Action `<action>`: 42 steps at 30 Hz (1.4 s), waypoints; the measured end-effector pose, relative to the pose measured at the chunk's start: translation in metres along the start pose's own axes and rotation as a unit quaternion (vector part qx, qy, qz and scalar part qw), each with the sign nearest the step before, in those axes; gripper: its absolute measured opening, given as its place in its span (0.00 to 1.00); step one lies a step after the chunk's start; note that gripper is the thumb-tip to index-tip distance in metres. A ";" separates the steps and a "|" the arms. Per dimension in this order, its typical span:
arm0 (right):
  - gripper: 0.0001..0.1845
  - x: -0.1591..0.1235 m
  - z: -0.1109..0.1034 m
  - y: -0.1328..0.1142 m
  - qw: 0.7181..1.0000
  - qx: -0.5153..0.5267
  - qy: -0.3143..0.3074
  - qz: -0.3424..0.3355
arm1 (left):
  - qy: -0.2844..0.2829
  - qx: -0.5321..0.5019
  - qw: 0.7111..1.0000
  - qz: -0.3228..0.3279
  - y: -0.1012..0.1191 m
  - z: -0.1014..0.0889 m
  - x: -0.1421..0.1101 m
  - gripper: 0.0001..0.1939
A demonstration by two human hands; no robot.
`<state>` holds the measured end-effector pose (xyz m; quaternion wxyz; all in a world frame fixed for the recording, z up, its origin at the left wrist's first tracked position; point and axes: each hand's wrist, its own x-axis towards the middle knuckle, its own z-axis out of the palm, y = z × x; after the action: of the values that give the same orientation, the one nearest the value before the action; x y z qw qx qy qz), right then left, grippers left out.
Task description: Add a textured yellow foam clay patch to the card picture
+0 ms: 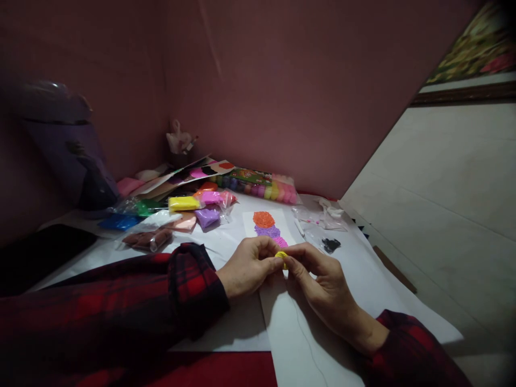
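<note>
Between the fingertips of both hands is a small lump of yellow modelling clay (pixel 281 259). My left hand (pixel 252 266) pinches it from the left with thumb and forefinger. From the right, my right hand (pixel 320 279) grips the same lump, its fingers closed. Just beyond the hands lies a white card (pixel 248 221) bearing textured patches: an orange one (pixel 264 219), a purple one (pixel 267 231) and a pink one (pixel 278 241). My hands hide the card's near part. A thin line trails down the white paper below the hands.
Wrapped clay packets, among them a yellow packet (pixel 184 203) and a brown packet (pixel 147 239), lie at left. Behind them is a bag of coloured clay (pixel 262 185). A black lump (pixel 331 245) rests on plastic at right. A purple container (pixel 66 156) stands far left.
</note>
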<state>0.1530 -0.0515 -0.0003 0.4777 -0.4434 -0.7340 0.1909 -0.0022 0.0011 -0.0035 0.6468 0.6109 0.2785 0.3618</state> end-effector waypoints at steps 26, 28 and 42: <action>0.05 -0.001 0.002 -0.005 0.998 -0.012 0.056 -0.004 | 0.020 -0.011 0.999 0.023 0.002 0.001 -0.002 0.11; 0.04 -0.001 0.002 -0.005 0.998 -0.015 0.067 -0.002 | 0.036 -0.012 0.999 0.025 0.003 0.001 -0.002 0.10; 0.05 -0.002 0.003 0.001 0.993 -0.002 0.100 0.061 | -0.013 -0.050 0.998 0.037 0.002 0.000 -0.001 0.16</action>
<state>0.1507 -0.0519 -0.0036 0.5353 -0.5048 -0.6548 0.1729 -0.0029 0.0007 -0.0020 0.6659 0.5926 0.2290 0.3910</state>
